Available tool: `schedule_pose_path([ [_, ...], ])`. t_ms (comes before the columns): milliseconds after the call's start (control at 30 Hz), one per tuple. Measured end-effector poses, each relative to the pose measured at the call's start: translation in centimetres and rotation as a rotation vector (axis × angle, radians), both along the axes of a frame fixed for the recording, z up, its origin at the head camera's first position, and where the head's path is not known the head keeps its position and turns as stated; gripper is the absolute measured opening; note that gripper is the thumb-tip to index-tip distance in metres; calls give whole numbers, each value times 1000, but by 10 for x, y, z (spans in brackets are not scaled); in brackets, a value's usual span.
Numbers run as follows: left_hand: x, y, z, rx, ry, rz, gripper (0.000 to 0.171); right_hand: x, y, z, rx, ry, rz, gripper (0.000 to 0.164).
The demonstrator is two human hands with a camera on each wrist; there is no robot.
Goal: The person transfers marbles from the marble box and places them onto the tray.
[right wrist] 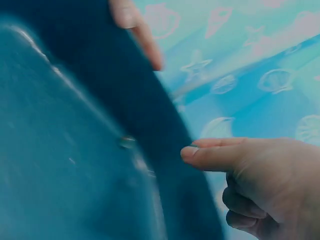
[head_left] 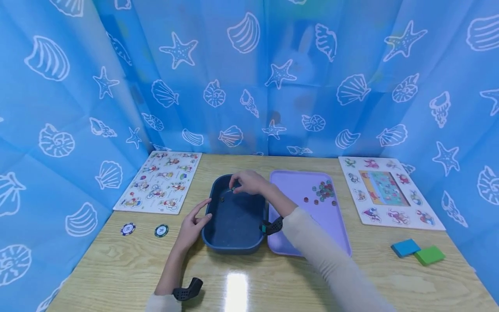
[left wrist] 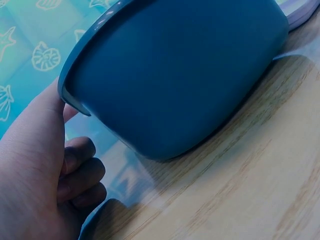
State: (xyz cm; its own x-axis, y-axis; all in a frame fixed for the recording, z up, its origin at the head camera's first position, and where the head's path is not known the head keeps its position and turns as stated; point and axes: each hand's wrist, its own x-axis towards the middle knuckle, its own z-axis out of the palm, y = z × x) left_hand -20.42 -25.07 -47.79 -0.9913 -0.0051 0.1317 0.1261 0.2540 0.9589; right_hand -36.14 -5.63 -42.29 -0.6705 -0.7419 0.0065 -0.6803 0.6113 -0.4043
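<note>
A dark blue basin (head_left: 238, 221) stands on the table. My left hand (head_left: 191, 227) holds its left rim, with thumb and index finger at the edge; the left wrist view shows the other fingers of this hand (left wrist: 30, 160) curled beside the outer wall. Over the basin's far end, my right hand (head_left: 249, 182) pinches a small greenish bead (head_left: 233, 189) between thumb and index finger. In the right wrist view that hand (right wrist: 265, 175) mostly hides the bead. Another small bead (right wrist: 127, 142) lies on the basin floor near the wall.
Right of the basin, a purple tray (head_left: 280, 186) bears several red and green beads (head_left: 325, 190). Puzzle boards stand at the left (head_left: 160, 182) and right (head_left: 390, 190). Two poker chips (head_left: 161, 230) lie at left; a blue block (head_left: 405, 248) and a green block (head_left: 429, 255) at right.
</note>
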Motion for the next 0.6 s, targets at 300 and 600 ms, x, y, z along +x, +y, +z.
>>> schedule_pose_path([
  [300,0,-1,-1,-12,13,18,44,10,79,28,-183,20,-44,14],
  [600,0,2,-1,-15,8,13,44,5,155,-18,-181,-18,-190,18],
])
